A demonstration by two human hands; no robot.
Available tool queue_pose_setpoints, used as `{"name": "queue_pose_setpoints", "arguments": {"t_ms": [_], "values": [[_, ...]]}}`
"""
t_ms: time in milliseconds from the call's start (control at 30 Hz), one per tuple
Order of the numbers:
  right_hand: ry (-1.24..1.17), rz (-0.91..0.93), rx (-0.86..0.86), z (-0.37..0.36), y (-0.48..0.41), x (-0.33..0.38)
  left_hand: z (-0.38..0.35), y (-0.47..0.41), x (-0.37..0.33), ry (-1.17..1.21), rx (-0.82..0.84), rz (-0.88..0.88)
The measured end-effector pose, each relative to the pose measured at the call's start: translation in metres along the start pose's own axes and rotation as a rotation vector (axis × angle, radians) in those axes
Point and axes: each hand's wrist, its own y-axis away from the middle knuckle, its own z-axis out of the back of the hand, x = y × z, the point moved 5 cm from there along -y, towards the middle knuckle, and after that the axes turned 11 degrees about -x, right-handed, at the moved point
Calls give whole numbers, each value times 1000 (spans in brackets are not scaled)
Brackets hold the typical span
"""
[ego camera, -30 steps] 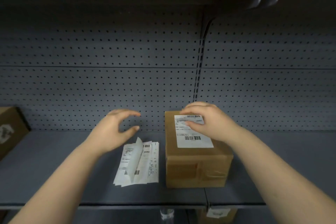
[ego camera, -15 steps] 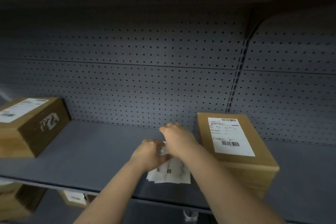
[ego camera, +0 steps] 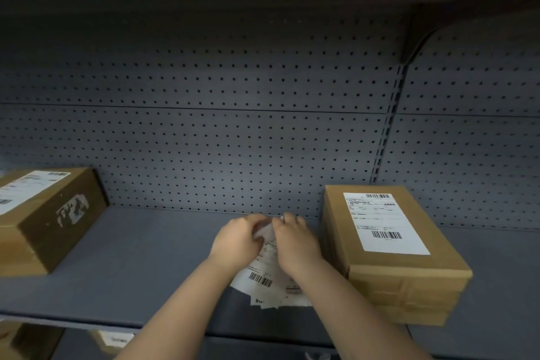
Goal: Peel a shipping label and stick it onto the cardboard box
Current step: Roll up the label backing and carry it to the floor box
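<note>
Label stack [ego camera: 264,280] left of cardboard box [ego camera: 409,278]

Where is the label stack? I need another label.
On the shelf at centre, under both hands, just left of the labelled cardboard box: label stack.

Two cardboard boxes are sitting on the grey shelf [ego camera: 146,266]: one at the left [ego camera: 43,219], one at the right [ego camera: 403,260], each carrying one white label. Two hands, left [ego camera: 236,242] and right [ego camera: 295,245], are meeting over one loose pile of label sheets [ego camera: 268,280]
</note>
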Motion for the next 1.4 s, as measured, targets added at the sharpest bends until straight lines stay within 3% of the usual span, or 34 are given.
{"name": "queue_pose_setpoints", "arguments": {"t_ms": [333,533,700,1000,1100,1267,1400], "values": [[55,110,-385,93,-27,20,80,-35,-40,164,-120,-164],[-39,73,-384,154,-19,-44,72,-46,-121,282,-64,-347],[-164,-76,-332,196,30,-149,22,-38,-224,395,46,-440],[-6,-459,-438,284,210,-366,-128,34,-445,584,399,-638],[57,-579,-475,308,282,-419,-177,72,-511,594,533,-674],[144,-754,-532,340,394,-501,-244,140,-612,579,629,-829],[166,-843,-567,350,459,-547,-289,182,-670,621,722,-847]]}}
